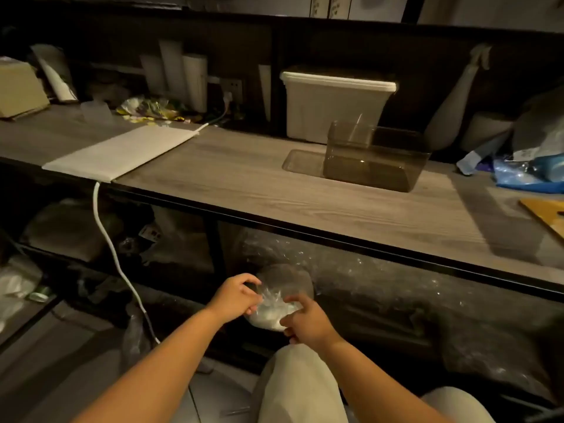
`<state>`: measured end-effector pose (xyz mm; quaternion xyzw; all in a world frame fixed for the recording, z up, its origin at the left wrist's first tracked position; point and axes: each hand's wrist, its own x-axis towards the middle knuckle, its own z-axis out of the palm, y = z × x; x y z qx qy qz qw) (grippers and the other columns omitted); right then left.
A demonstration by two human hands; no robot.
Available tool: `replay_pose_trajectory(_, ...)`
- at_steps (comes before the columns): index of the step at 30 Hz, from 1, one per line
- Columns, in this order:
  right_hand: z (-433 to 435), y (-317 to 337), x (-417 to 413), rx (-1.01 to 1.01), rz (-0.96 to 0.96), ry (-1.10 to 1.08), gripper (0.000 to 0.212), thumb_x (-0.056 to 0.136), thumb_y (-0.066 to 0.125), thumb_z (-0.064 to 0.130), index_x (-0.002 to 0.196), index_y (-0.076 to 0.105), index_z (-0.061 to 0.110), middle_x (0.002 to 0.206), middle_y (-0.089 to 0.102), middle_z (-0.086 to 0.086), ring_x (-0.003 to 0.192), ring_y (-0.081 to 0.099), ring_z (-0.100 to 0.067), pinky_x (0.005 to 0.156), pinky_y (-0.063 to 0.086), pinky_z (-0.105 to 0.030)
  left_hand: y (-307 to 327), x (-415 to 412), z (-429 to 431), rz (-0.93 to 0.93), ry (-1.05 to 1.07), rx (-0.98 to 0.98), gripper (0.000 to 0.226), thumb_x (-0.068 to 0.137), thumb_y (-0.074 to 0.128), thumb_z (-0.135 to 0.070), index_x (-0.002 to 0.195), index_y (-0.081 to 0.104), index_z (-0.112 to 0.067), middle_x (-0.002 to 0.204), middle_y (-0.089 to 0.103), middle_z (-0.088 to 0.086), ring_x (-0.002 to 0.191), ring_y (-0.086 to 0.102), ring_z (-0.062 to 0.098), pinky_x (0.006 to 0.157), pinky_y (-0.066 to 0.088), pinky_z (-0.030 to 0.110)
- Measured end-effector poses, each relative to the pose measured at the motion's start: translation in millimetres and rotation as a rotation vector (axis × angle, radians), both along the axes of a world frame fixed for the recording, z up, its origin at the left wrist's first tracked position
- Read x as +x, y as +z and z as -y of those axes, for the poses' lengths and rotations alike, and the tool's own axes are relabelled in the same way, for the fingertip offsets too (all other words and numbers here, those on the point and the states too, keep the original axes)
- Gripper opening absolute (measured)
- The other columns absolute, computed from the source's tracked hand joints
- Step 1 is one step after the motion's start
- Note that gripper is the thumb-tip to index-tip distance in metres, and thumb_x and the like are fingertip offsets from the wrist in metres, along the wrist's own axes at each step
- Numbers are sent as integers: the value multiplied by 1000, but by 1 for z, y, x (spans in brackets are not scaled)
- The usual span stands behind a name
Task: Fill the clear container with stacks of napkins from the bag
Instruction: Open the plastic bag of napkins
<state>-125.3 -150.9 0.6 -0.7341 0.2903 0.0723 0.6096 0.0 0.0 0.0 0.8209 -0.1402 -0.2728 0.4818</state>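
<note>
- While both hands work below the counter's front edge (head view, lower centre), the left hand (236,296) pinches the upper film of the bag (283,280) with curled fingers. The right hand (305,319) clamps the same bag from the lower right.
- Head view, inside the bag: a white mass, judged to be the napkins (271,315), fills its lower part. Whether they lie in neat stacks cannot be told through the crumpled film.
- Head view, centre right: the clear container (375,160) stands upright and open on the counter (244,184), with nothing visible inside. Its lid (300,161) lies flat against its left side. Both are well apart from the hands.
- Head view, background: a white lidded bin (332,108) stands just behind the container. A white pad (122,154) lies at the left, and a cable (113,248) hangs over the edge.
- Stage, as judged: the bag is being opened, and no napkins have reached the container yet.
- Hazards, as judged:
  - A sharp opposing pull could tear the thin film and spill napkins toward the floor beside the knee (296,386).
  - A stack drawn through a narrow mouth could fan out or crumple.
  - A stack raised carelessly could strike the counter's overhanging edge.
</note>
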Motion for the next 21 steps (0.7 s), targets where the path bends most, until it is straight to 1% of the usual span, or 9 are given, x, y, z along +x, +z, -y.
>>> replay_pose_trajectory(3, -2, -5, 9, -61, -26, 9, 37, 89, 62, 7, 119, 58, 29, 96, 67, -11, 68, 64, -16, 56, 54, -26, -5, 6, 7, -1, -27, 65, 71, 86, 73, -9, 148, 38, -8, 73, 72, 8, 56, 62, 12, 58, 50, 24)
replay_pose_trajectory(5, -4, -11, 13, -72, -37, -12, 30, 91, 61, 10, 116, 61, 26, 92, 68, -10, 66, 64, -15, 55, 53, -25, -6, 7, 11, -6, -6, 106, 79, 87, 74, -12, 152, 30, -4, 76, 73, 9, 58, 63, 13, 60, 50, 24)
replay_pose_trajectory(7, -7, -15, 14, -101, -21, -39, 18, 93, 60, 14, 109, 66, 21, 88, 69, -7, 65, 65, -13, 57, 55, -25, -12, 9, 13, 42, 10, 144, 63, 87, 74, -12, 142, 46, -1, 76, 73, 10, 57, 63, 13, 60, 53, 25)
replay_pose_trajectory(9, -8, -14, 13, -167, 14, -54, 11, 93, 64, 16, 101, 70, 20, 87, 73, -6, 65, 67, -11, 63, 58, -26, -15, 9, 11, 85, 35, 134, 30, 86, 74, -8, 114, 68, 0, 74, 73, 14, 60, 66, 17, 67, 60, 35)
replay_pose_trajectory(11, -7, -14, 12, -201, 54, -64, 9, 91, 70, 16, 98, 74, 15, 84, 75, -5, 67, 70, -11, 67, 59, -25, -16, 8, 8, 90, 59, 114, 4, 85, 74, -7, 88, 75, -9, 71, 74, 12, 64, 71, 21, 75, 62, 40)
replay_pose_trajectory(13, -6, -11, 10, -203, 90, -89, 6, 89, 73, 16, 93, 75, 13, 81, 75, -4, 68, 71, -11, 68, 60, -25, -16, 8, 5, 110, 57, 106, 11, 85, 74, -6, 78, 75, -15, 68, 74, 7, 66, 72, 20, 76, 62, 38)
replay_pose_trajectory(14, -6, -10, 10, -193, 103, -106, 3, 88, 74, 17, 89, 75, 14, 79, 75, -4, 69, 72, -12, 69, 60, -27, -13, 7, 4, 115, 50, 95, 11, 85, 74, -6, 78, 76, -15, 67, 74, 4, 67, 73, 19, 76, 62, 36)
replay_pose_trajectory(17, -2, -2, 9, -159, 137, -159, 9, 88, 74, 13, 80, 74, 13, 74, 74, -6, 69, 70, -14, 70, 60, -30, 0, 4, 2, 126, 42, 41, 10, 86, 73, -4, 81, 76, -12, 69, 75, 4, 71, 73, 19, 75, 62, 31)
replay_pose_trajectory(21, 6, 17, 5, -125, 174, -169, 18, 89, 72, 6, 73, 73, 14, 74, 75, -9, 68, 69, -16, 75, 61, -34, 24, -5, 5, 183, 77, -26, 13, 86, 70, 2, 80, 75, -9, 73, 74, 9, 70, 71, 22, 64, 56, 19)
